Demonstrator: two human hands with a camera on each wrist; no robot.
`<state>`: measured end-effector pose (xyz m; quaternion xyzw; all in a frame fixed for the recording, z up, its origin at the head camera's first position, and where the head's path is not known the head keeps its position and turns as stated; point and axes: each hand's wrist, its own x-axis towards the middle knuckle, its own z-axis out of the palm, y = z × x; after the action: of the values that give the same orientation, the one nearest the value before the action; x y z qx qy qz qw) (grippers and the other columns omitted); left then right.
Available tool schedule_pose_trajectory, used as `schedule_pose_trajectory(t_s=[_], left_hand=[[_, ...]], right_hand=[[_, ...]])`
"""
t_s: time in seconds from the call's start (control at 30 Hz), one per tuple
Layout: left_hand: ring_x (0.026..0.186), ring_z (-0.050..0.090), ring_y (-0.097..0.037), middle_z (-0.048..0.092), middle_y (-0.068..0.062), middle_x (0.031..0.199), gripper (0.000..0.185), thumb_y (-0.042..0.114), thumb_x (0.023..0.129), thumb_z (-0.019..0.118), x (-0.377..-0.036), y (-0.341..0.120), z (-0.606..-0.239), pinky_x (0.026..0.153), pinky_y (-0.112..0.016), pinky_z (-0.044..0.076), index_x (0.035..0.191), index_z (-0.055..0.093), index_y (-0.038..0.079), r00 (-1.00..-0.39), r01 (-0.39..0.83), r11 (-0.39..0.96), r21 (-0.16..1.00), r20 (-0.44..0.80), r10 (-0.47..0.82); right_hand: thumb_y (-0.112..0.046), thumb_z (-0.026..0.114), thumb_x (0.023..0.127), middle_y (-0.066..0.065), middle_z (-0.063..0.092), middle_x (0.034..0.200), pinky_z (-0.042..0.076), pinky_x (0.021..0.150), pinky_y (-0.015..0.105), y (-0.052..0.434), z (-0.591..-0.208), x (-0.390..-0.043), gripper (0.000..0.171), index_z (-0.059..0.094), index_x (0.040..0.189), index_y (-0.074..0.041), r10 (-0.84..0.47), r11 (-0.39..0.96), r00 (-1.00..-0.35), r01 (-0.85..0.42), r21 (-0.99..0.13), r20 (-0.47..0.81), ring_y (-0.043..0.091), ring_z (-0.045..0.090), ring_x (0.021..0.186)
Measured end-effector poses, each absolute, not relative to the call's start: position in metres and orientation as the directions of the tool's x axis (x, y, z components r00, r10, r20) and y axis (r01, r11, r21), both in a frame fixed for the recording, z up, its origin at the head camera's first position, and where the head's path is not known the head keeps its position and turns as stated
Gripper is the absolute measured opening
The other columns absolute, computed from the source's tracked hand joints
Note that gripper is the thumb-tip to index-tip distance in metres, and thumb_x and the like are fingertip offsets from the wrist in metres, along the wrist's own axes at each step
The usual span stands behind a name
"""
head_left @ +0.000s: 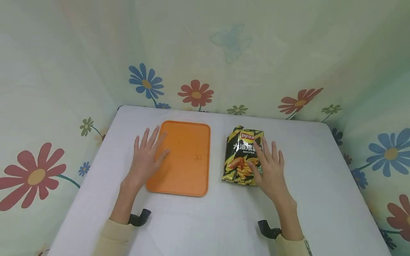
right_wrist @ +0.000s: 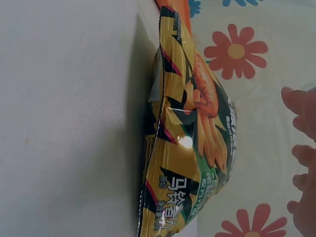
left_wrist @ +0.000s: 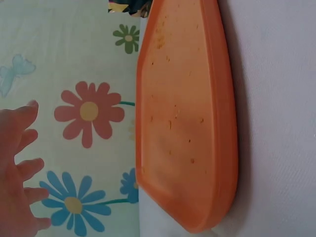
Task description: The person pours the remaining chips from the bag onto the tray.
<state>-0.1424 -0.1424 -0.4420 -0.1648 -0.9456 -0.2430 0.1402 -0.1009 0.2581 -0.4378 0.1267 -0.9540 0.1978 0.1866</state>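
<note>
Overhead, both flat hands seem to touch tray [head_left: 185,160] and chip bag [head_left: 241,153]; wrist views show gaps.

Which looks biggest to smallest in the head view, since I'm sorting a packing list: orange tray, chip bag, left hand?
1. orange tray
2. chip bag
3. left hand, though it looks close to the bag in size and sits nearer the camera, so that pair is unsure.

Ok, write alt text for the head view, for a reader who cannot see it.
Two hands hover with straight, spread fingers over a white table: the left hand over the left edge of an orange tray, the right hand over a chip bag lying flat to the tray's right. Floral cloth walls the table in.
</note>
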Motion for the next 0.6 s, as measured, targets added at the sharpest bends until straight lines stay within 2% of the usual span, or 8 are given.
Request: schedule_pose_trajectory(t_s=[0.23, 0.6], left_hand=[[0.157, 0.013, -0.042, 0.025, -0.013, 0.170, 0.065, 0.033, 0.101, 0.066, -0.140, -0.143, -0.441, 0.121, -0.070, 0.009, 0.158, 0.042, 0.015, -0.925, 0.345, 0.837, 0.425, 0.304, 0.227], [0.152, 0.024, -0.048, 0.032, -0.019, 0.166, 0.065, 0.033, 0.101, 0.065, -0.133, -0.147, -0.450, 0.119, -0.070, 0.017, 0.157, 0.042, 0.011, -0.953, 0.270, 0.860, 0.434, 0.249, 0.173]], right_hand=[[-0.023, 0.069, 0.097, 0.021, 0.022, 0.169, 0.003, 0.123, 0.068, 0.255, -0.436, -0.102, 0.072, 0.036, 0.160, -0.012, -0.167, 0.890, -0.902, -0.311, -0.333, 0.397, 0.047, 0.006, 0.157], [-0.027, 0.069, 0.098, 0.018, 0.021, 0.170, 0.004, 0.123, 0.067, 0.255, -0.436, -0.092, 0.070, 0.038, 0.159, -0.012, -0.147, 0.899, -0.925, -0.273, -0.343, 0.351, 0.044, 0.005, 0.158]])
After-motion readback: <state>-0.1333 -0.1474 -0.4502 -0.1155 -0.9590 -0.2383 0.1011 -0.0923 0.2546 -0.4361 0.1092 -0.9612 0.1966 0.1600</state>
